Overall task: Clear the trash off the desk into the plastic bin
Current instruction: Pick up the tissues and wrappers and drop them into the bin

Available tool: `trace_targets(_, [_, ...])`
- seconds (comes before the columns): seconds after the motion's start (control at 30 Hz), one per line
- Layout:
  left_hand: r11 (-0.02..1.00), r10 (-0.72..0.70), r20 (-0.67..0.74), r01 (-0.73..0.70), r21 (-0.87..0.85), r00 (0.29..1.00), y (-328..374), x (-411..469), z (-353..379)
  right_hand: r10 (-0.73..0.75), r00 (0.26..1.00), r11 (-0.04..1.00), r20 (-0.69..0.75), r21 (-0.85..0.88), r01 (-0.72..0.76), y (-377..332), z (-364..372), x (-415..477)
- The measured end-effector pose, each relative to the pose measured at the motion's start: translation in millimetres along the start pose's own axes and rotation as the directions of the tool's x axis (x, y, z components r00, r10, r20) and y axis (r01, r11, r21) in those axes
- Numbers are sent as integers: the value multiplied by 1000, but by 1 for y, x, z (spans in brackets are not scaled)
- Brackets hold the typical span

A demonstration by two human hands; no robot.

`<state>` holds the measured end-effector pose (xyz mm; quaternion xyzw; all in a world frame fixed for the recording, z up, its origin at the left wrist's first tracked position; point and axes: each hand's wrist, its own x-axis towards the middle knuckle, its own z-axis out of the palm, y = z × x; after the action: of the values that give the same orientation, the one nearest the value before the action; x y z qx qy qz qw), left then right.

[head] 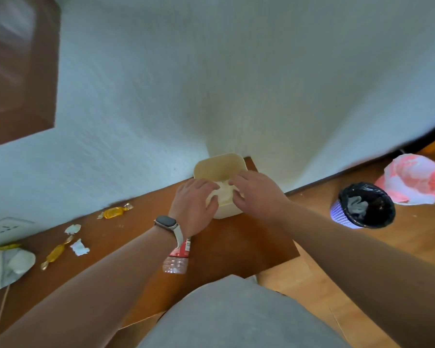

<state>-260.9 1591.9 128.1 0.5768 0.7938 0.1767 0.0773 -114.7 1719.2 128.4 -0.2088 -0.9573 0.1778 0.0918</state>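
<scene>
A small cream plastic bin stands at the desk's far right corner, against the white wall. Both hands are over its mouth. My left hand, with a watch on the wrist, and my right hand each pinch a side of a white crumpled sheet lying in the bin's opening. On the desk lie a squashed plastic bottle with a red label, partly under my left wrist, two gold candy wrappers and two white paper scraps.
A grey-white crumpled wad and a thin wooden stick lie at the desk's left end, near a wall socket. On the wooden floor to the right stand a purple basket with a black liner and a pink-white bagged bin.
</scene>
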Motion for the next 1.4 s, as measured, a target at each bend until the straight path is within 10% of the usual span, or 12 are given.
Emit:
trace_targets(0.43, [917,-370,2,365,160,929,-83,-98,-46,-367,905,913,216,-100,394,-83,44,71])
trace_targets(0.87, [772,-624,31,610,178,780,-238,-211,-61,-403,838,864,369,-149,481,-196,130,126])
trace_targets(1.4, [902,-400,249,331,277,882,-336,-222,-35,-263,821,853,506,-275,443,-253,218,190])
